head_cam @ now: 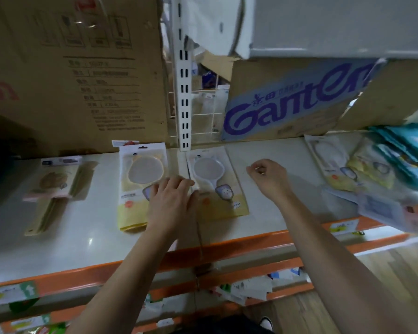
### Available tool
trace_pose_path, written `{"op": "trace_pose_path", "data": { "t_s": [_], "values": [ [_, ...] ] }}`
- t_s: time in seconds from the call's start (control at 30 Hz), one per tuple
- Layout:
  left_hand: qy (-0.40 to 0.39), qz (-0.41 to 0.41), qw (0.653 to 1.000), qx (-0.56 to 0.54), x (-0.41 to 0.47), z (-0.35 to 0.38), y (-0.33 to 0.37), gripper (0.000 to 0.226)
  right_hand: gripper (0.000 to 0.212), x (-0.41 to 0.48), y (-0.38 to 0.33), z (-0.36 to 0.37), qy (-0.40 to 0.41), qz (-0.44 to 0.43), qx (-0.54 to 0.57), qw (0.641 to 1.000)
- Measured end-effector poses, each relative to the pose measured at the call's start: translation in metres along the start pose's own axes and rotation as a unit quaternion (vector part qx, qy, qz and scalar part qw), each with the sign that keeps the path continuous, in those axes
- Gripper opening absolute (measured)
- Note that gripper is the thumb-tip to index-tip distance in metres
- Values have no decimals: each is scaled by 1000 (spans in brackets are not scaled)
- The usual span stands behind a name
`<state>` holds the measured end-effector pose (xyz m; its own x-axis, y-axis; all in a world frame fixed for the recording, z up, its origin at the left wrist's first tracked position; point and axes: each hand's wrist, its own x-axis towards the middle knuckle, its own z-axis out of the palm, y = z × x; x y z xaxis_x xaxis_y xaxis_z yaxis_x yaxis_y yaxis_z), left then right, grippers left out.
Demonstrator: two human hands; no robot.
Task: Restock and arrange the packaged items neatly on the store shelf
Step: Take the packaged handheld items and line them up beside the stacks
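Observation:
Two yellow-and-clear packets lie flat side by side on the white shelf. The left packet shows a round pad; the right packet shows a white round-headed utensil. My left hand rests flat with straight fingers across the gap between them, covering their lower inner edges. My right hand hovers over bare shelf to the right of the packets, fingers curled, holding nothing visible. A packet with a long utensil lies further left.
A loose pile of packets and teal packs sits at the right. Cardboard boxes and a box printed "Ganten" stand at the back, either side of a slotted white upright. The shelf's orange front edge carries price tags.

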<state>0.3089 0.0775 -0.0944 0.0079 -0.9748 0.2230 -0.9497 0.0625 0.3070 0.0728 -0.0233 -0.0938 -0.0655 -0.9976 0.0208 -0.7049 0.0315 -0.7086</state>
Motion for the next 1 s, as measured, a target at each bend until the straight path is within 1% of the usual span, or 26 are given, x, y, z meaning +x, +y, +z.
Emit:
{"op": "trace_pose_path", "data": {
  "t_s": [0.1,0.17,0.27,0.33,0.37,0.43,0.47,0.5,0.6,0.73,0.83,0.9,1.0],
  "values": [
    [-3,44,999,-11,25,14,34,34,22,-2,23,-31,43,-4,7,999],
    [-21,63,998,-14,41,25,60,35,20,0,41,-54,60,-3,-8,998],
    [-32,74,997,-20,62,44,100,35,19,5,71,-88,84,-7,-14,996],
    [-37,77,996,-23,72,57,128,34,13,11,93,-111,99,-6,-16,995],
    [-41,77,996,-29,77,63,142,34,12,15,103,-123,98,-2,-23,995],
    [-48,73,995,-46,84,75,171,34,25,24,123,-146,88,10,-28,996],
    [-49,71,995,-52,87,80,185,34,28,29,133,-159,91,14,-24,996],
    [-50,70,995,-55,90,87,199,34,28,34,144,-171,101,10,-25,995],
    [-58,57,995,-60,102,107,237,35,18,48,176,-205,109,5,-41,993],
    [-73,32,996,-45,122,134,281,38,17,63,216,-234,108,-15,-40,993],
    [-75,8,996,-43,143,153,315,39,16,74,241,-250,94,-13,-45,994],
    [-71,-19,996,-42,158,164,334,48,15,80,254,-258,92,-14,-37,995],
    [-68,-75,995,-11,178,178,356,82,13,83,268,-264,88,-26,-22,996]
  ]
}}
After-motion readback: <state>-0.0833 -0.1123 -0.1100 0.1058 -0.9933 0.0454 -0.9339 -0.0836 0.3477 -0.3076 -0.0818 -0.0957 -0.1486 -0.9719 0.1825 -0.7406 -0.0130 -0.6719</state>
